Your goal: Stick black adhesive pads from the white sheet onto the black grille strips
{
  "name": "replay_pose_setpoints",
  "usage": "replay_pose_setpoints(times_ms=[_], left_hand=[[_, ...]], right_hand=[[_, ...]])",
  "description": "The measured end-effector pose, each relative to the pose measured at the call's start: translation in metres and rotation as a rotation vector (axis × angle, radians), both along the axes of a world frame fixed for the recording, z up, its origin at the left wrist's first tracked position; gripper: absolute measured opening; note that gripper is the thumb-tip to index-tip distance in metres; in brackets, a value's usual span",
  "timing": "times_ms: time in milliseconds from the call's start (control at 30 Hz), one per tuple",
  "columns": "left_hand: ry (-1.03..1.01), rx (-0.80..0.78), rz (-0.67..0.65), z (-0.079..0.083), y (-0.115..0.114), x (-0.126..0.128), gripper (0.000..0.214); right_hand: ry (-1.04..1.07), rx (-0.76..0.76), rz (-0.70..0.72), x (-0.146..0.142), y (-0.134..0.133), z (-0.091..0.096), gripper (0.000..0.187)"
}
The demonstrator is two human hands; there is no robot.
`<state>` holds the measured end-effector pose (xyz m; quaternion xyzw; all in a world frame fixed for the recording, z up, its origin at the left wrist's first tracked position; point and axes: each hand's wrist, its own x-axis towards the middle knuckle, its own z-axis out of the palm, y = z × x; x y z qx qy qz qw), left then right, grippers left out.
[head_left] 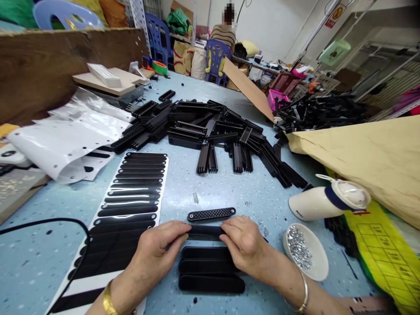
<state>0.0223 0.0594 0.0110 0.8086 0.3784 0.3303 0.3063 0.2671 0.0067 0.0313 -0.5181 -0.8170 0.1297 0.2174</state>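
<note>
My left hand (162,246) and my right hand (245,241) pinch the two ends of a smooth black strip (206,232) held level between them. Whether it lies on a bar beneath is hidden. Just beyond it lies a black bar with a lattice face (211,214) and a small silver ring at each end. Three smooth black bars (210,266) rest side by side on the near side, partly under my right hand. Left of my left hand is a white backing sheet (80,283) carrying rows of black rounded strips (139,179).
A heap of black bars (203,131) spreads across the blue table (177,175). To the right stand a white bowl (320,262) of small silver parts and a white bottle (315,203) on its side. White sheets (75,131) and a black cable (65,221) lie left. A person (223,35) sits far back.
</note>
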Motion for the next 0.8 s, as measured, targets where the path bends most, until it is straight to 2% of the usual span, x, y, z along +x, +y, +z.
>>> replay_pose_setpoints(times_ms=[267,567,800], left_hand=[[-0.011,0.116,0.012,0.0,0.002,0.001,0.019],[0.01,0.124,0.04,0.0,0.002,0.002,0.019],[0.019,0.107,0.03,0.001,0.003,0.001,0.02]], right_hand=[[0.116,0.011,-0.013,0.007,0.0,-0.009,0.014],[0.294,-0.069,-0.02,0.01,0.007,-0.011,0.015],[0.208,-0.024,0.02,0.01,0.001,-0.01,0.021]])
